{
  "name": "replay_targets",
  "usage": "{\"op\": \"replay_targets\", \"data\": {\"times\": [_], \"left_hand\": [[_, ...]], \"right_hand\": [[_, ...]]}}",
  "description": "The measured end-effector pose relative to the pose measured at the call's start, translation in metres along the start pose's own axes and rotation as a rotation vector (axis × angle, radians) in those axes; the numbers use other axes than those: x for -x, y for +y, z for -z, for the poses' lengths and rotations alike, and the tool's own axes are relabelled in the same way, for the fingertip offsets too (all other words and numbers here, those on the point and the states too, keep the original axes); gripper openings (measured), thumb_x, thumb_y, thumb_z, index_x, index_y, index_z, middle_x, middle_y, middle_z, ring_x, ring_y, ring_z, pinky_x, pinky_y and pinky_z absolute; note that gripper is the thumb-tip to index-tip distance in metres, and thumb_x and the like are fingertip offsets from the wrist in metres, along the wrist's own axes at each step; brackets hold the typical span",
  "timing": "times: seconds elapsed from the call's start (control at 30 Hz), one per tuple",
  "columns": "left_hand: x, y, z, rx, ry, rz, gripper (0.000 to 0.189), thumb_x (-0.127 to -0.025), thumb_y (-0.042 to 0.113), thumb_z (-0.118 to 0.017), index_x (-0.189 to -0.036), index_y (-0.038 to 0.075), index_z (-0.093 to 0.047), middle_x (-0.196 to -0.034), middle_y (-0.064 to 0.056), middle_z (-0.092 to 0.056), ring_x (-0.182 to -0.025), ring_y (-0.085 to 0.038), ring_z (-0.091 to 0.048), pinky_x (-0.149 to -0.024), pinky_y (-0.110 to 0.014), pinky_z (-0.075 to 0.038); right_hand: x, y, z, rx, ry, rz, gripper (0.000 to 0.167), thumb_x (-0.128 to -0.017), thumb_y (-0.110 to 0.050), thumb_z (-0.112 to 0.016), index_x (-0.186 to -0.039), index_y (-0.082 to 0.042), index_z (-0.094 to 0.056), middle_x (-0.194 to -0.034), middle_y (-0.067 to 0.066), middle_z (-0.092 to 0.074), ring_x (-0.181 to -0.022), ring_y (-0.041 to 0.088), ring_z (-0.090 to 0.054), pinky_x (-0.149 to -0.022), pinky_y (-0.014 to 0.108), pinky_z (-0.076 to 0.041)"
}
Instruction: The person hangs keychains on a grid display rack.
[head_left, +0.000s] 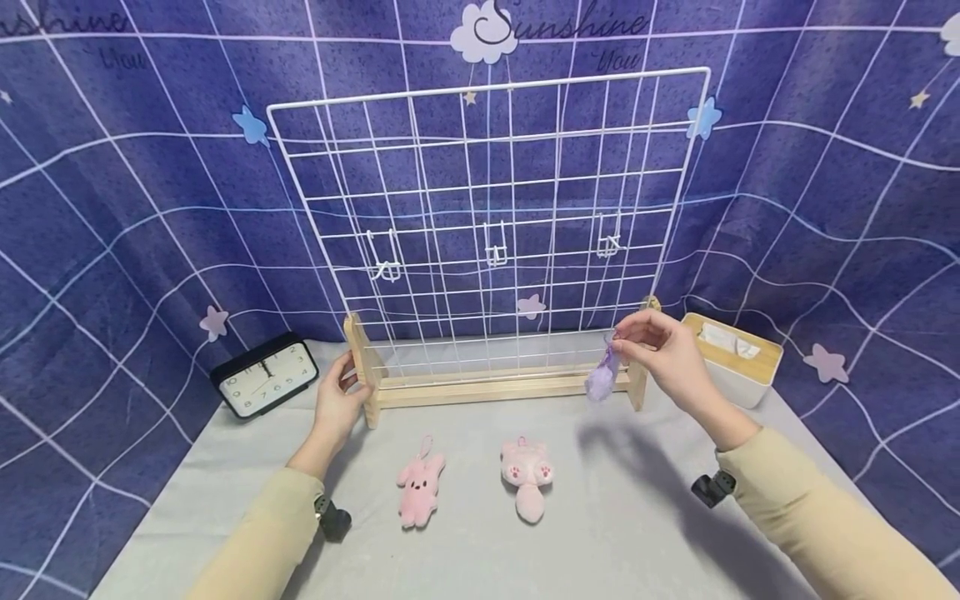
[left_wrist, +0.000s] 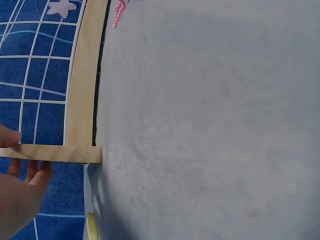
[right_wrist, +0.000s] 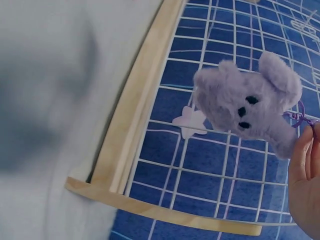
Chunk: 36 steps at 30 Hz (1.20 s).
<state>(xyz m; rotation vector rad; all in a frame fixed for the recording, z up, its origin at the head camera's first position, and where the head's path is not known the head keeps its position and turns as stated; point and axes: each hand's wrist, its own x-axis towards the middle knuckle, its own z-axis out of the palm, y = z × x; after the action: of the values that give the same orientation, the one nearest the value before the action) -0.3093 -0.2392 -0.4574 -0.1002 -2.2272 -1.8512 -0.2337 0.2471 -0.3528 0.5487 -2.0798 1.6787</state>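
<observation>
A purple plush keychain hangs by its cord from my right hand, whose thumb and fingers pinch the loop. In the right wrist view the plush toy shows its dark eyes and nose before the grid. My left hand grips the left wooden foot of the white wire grid rack, thumb on one side and fingers on the other. On the table lie a pink plush keychain and a second pink plush with paw marks. Three white hooks, left, middle and right, sit on the grid.
A black-framed clock stands at the left beyond my hand. To the right is a white tissue box with a wooden lid. Behind the rack hangs a blue gridded curtain. The grey table spreads out in front.
</observation>
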Motion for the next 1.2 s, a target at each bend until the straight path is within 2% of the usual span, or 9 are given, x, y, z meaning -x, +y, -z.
{"op": "replay_targets", "data": {"times": [0.27, 0.33, 0.43, 0.5, 0.57, 0.63, 0.87, 1.07, 1.2], "left_hand": [[0.001, 0.001, 0.0, -0.009, 0.0, 0.0, 0.079, -0.088, -0.017, -0.058, -0.159, 0.001, -0.029, -0.155, -0.025, -0.038, -0.133, -0.04, -0.044, -0.113, -0.049, -0.044], [0.006, 0.011, 0.0, -0.016, -0.009, 0.014, 0.078, -0.088, -0.017, -0.057, -0.158, -0.001, -0.028, -0.156, -0.027, -0.036, -0.134, -0.041, -0.043, -0.114, -0.049, -0.043], [0.007, 0.014, 0.0, -0.01, -0.018, 0.03, 0.079, -0.088, -0.017, -0.057, -0.159, -0.001, -0.026, -0.157, -0.027, -0.034, -0.135, -0.041, -0.042, -0.114, -0.049, -0.042], [0.006, 0.013, 0.0, -0.008, -0.018, 0.033, 0.079, -0.088, -0.017, -0.056, -0.159, -0.002, -0.025, -0.157, -0.027, -0.034, -0.136, -0.041, -0.041, -0.115, -0.051, -0.041], [0.001, 0.002, 0.0, -0.004, -0.008, 0.02, 0.08, -0.088, -0.017, -0.057, -0.16, 0.001, -0.026, -0.157, -0.025, -0.035, -0.135, -0.04, -0.042, -0.114, -0.05, -0.042], [0.0, -0.001, 0.0, -0.014, 0.001, 0.007, 0.08, -0.088, -0.017, -0.057, -0.159, 0.001, -0.028, -0.156, -0.025, -0.037, -0.133, -0.039, -0.044, -0.113, -0.048, -0.044], [0.0, -0.001, -0.001, -0.019, 0.011, -0.005, 0.078, -0.087, -0.017, -0.058, -0.158, 0.0, -0.031, -0.153, -0.025, -0.04, -0.132, -0.039, -0.046, -0.105, -0.031, -0.051], [0.0, -0.001, -0.001, -0.023, 0.01, 0.0, 0.078, -0.087, -0.016, -0.058, -0.158, 0.001, -0.03, -0.153, -0.025, -0.04, -0.132, -0.039, -0.046, -0.109, -0.041, -0.049], [0.0, -0.002, -0.001, -0.021, 0.01, -0.002, 0.078, -0.087, -0.016, -0.058, -0.158, 0.001, -0.03, -0.153, -0.026, -0.04, -0.133, -0.039, -0.045, -0.108, -0.037, -0.049]], "right_hand": [[-0.009, -0.005, -0.003, -0.027, 0.072, 0.024, 0.022, -0.087, 0.01, -0.074, -0.106, 0.014, -0.063, -0.089, -0.002, -0.073, -0.082, 0.007, -0.069, -0.075, 0.019, -0.06], [-0.012, -0.007, -0.004, -0.051, 0.089, 0.035, 0.022, -0.087, 0.01, -0.073, -0.106, 0.015, -0.063, -0.089, -0.001, -0.073, -0.083, 0.007, -0.069, -0.077, 0.019, -0.06], [-0.016, -0.012, -0.005, -0.079, 0.115, 0.065, 0.021, -0.086, 0.012, -0.073, -0.105, 0.015, -0.063, -0.089, -0.001, -0.073, -0.083, 0.008, -0.069, -0.077, 0.018, -0.059], [-0.019, -0.016, -0.004, -0.095, 0.126, 0.09, 0.021, -0.086, 0.013, -0.073, -0.105, 0.015, -0.064, -0.09, 0.0, -0.073, -0.083, 0.008, -0.069, -0.077, 0.017, -0.059], [-0.023, -0.019, -0.003, -0.098, 0.134, 0.107, 0.02, -0.086, 0.013, -0.073, -0.104, 0.014, -0.065, -0.089, 0.0, -0.073, -0.082, 0.008, -0.069, -0.075, 0.017, -0.059], [-0.027, -0.022, -0.002, -0.095, 0.142, 0.117, 0.02, -0.086, 0.013, -0.073, -0.104, 0.013, -0.066, -0.089, 0.0, -0.073, -0.082, 0.008, -0.07, -0.074, 0.018, -0.06], [-0.037, -0.034, 0.001, -0.136, 0.149, 0.152, 0.019, -0.085, 0.013, -0.074, -0.102, 0.01, -0.067, -0.089, 0.002, -0.074, -0.081, 0.01, -0.07, -0.072, 0.017, -0.06], [-0.045, -0.042, 0.003, -0.118, 0.157, 0.18, 0.018, -0.085, 0.013, -0.073, -0.102, 0.01, -0.068, -0.089, 0.002, -0.074, -0.081, 0.01, -0.07, -0.075, 0.018, -0.059], [-0.049, -0.046, 0.004, -0.082, 0.171, 0.194, 0.018, -0.086, 0.012, -0.074, -0.103, 0.01, -0.068, -0.089, 0.0, -0.074, -0.083, 0.01, -0.07, -0.077, 0.018, -0.058]]}}
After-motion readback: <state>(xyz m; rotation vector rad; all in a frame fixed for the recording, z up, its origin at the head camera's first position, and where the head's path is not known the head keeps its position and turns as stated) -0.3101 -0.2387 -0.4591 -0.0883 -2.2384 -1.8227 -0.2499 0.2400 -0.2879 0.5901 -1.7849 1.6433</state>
